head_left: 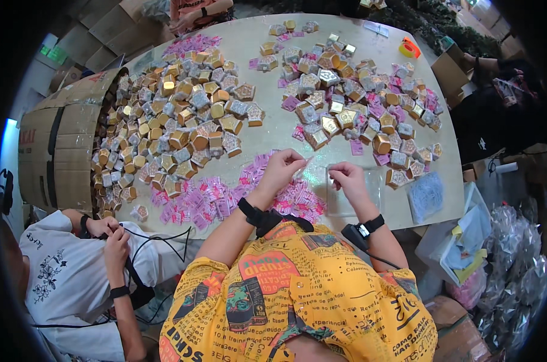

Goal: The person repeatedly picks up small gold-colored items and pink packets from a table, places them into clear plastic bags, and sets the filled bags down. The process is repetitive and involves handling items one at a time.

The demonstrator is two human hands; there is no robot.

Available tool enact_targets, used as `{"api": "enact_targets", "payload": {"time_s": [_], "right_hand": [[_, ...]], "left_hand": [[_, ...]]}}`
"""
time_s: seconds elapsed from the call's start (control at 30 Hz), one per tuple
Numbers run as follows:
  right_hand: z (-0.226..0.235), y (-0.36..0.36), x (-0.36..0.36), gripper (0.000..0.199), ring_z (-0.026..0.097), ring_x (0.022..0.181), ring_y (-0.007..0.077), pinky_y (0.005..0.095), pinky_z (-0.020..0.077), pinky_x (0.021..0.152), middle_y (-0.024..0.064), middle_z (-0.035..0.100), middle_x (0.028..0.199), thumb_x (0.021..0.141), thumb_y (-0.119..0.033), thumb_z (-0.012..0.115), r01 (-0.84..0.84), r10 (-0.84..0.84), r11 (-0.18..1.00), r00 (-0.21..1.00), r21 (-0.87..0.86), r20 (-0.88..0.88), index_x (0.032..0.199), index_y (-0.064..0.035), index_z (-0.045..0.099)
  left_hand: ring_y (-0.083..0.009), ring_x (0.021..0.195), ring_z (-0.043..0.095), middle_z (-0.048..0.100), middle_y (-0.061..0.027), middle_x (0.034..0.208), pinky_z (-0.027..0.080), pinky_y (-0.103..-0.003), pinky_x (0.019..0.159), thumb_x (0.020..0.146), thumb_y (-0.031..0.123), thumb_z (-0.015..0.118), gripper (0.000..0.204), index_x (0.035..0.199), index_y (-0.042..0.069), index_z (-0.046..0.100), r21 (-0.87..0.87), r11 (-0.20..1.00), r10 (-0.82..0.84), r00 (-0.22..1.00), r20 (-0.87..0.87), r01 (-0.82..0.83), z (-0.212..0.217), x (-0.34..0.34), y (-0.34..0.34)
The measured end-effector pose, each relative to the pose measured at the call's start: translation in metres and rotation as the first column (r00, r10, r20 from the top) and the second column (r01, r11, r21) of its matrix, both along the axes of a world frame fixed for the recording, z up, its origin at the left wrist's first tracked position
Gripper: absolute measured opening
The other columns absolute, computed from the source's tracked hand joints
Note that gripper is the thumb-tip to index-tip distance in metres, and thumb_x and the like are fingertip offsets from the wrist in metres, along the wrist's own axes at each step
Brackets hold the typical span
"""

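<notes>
My left hand [283, 170] is pinched over the near middle of the table, with a thin pale sliver at its fingertips that is too small to name. To its right, my right hand [349, 181] is also pinched, and whatever its fingers hold, if anything, is too small to tell. Beneath the right hand lies a flat, clear plastic tray or sheet [341, 207]. Printed pink packets [210, 199] are heaped beside and under my left forearm. Beyond both hands spreads a pile of small gold boxes [347, 117], some with whitish patterned tops, mixed with pink packets.
A cardboard carton [59, 145] lies open at the left, beside a larger heap of gold boxes [177, 108]. At the right are a bundle of pale, thin strands [426, 196], an orange tape roll [409, 48] and a white bin [451, 247]. Other people sit around the table [258, 130].
</notes>
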State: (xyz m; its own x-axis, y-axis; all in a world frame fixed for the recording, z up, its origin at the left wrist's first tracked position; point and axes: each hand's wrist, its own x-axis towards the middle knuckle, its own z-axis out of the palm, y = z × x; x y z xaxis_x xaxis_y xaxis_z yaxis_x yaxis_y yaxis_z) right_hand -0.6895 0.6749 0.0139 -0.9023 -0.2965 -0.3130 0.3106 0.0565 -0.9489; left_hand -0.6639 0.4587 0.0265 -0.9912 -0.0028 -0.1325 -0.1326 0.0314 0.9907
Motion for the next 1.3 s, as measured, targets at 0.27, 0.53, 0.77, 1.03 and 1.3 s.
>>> {"api": "enact_targets", "payload": {"time_s": [0.27, 0.53, 0.77, 1.03, 1.3], "right_hand": [[-0.037, 0.051, 0.017, 0.009, 0.058, 0.06, 0.0193, 0.0313, 0.0469, 0.056, 0.0101, 0.061, 0.077, 0.074, -0.007, 0.064, 0.175, 0.027, 0.866, 0.919, 0.469, -0.392, 0.078, 0.0004, 0.065], [-0.025, 0.054, 0.022, 0.008, 0.057, 0.06, 0.0174, 0.03, 0.046, 0.055, 0.0099, 0.058, 0.075, 0.078, -0.007, 0.063, 0.162, -0.078, 0.92, 0.968, 0.356, -0.238, 0.082, 0.0002, 0.063], [0.025, 0.01, 0.019, 0.004, 0.058, 0.065, 0.0287, 0.0342, 0.0466, 0.056, 0.0124, 0.057, 0.079, 0.08, -0.006, 0.059, 0.094, 0.311, 0.878, 0.635, 0.47, -0.707, 0.084, -0.0039, 0.059], [0.027, -0.013, 0.01, 0.01, 0.058, 0.073, 0.0304, 0.0382, 0.0475, 0.06, 0.011, 0.055, 0.081, 0.075, -0.005, 0.058, 0.158, 0.446, 0.827, 0.4, 0.54, -0.801, 0.085, -0.0045, 0.056], [0.034, -0.013, 0.003, 0.021, 0.059, 0.077, 0.0257, 0.0352, 0.0476, 0.066, 0.0106, 0.057, 0.087, 0.072, -0.009, 0.058, 0.232, 0.556, 0.79, 0.12, 0.567, -0.823, 0.092, -0.0022, 0.058]], "left_hand": [[-0.0088, 0.07, 0.056, 0.064, -0.003, 0.076, 0.043, -0.023, 0.064, 0.079, 0.011, 0.066, 0.012, 0.084, 0.0, 0.064, -0.051, 0.998, -0.037, 0.998, 0.043, 0.039, -0.01, -0.001, 0.006], [-0.0085, 0.069, 0.054, 0.062, -0.0016, 0.074, 0.042, -0.024, 0.064, 0.078, 0.014, 0.066, 0.014, 0.083, 0.0, 0.065, -0.141, 0.983, -0.115, 0.992, 0.047, 0.12, -0.002, 0.0, 0.02], [-0.0072, 0.068, 0.054, 0.062, -0.0011, 0.073, 0.043, -0.023, 0.062, 0.079, 0.013, 0.065, 0.014, 0.083, 0.0, 0.064, -0.058, 0.985, -0.16, 0.987, 0.032, 0.162, 0.0, 0.001, 0.023], [-0.0071, 0.072, 0.056, 0.063, -0.0015, 0.078, 0.046, -0.023, 0.066, 0.081, 0.011, 0.063, 0.011, 0.085, 0.0, 0.064, -0.047, 0.984, -0.17, 0.985, 0.041, 0.171, 0.008, 0.005, 0.012], [-0.0084, 0.072, 0.058, 0.064, -0.003, 0.077, 0.047, -0.025, 0.066, 0.085, 0.02, 0.062, 0.021, 0.086, -0.001, 0.065, 0.124, 0.988, -0.101, 0.991, 0.09, 0.089, 0.009, 0.008, 0.016]]}}
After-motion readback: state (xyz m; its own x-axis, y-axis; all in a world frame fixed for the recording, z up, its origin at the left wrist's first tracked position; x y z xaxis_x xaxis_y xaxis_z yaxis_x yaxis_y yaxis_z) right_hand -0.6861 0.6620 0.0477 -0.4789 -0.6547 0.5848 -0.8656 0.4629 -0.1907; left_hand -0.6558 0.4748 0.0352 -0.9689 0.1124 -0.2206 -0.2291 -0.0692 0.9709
